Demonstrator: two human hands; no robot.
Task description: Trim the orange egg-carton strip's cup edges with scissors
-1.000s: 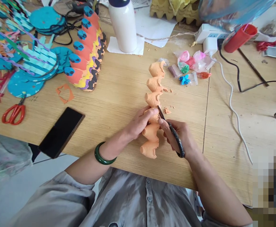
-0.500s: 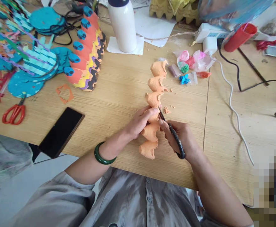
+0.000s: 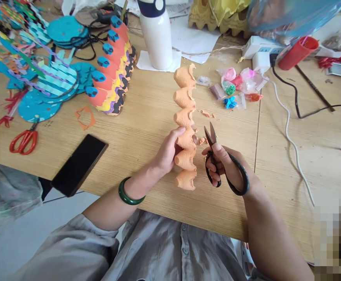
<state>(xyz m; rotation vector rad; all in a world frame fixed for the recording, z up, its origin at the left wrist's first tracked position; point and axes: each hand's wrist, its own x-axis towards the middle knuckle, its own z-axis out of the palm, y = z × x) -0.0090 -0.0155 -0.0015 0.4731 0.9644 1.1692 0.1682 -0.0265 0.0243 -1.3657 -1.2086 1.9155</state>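
My left hand (image 3: 168, 153) grips an orange strip of egg-carton cups (image 3: 184, 117) near its lower end, holding it nearly upright over the wooden table (image 3: 147, 117). A green bangle (image 3: 128, 193) circles that wrist. My right hand (image 3: 224, 168) holds black-handled scissors (image 3: 225, 166) just right of the strip, blades slightly apart and pointing up, clear of the cardboard. Small orange scraps (image 3: 207, 114) lie on the table beside the strip.
A black phone (image 3: 79, 164) lies at the near left edge, red scissors (image 3: 24, 140) further left. Coloured paper crafts (image 3: 112, 66) fill the back left. A white bottle (image 3: 157, 35) stands behind. Small bags of clay (image 3: 234, 84), a power strip (image 3: 260, 45) and cables sit right.
The scissors have come away from the strip to its right, blades now free. My left hand has tilted the strip more upright and shifted it slightly left.
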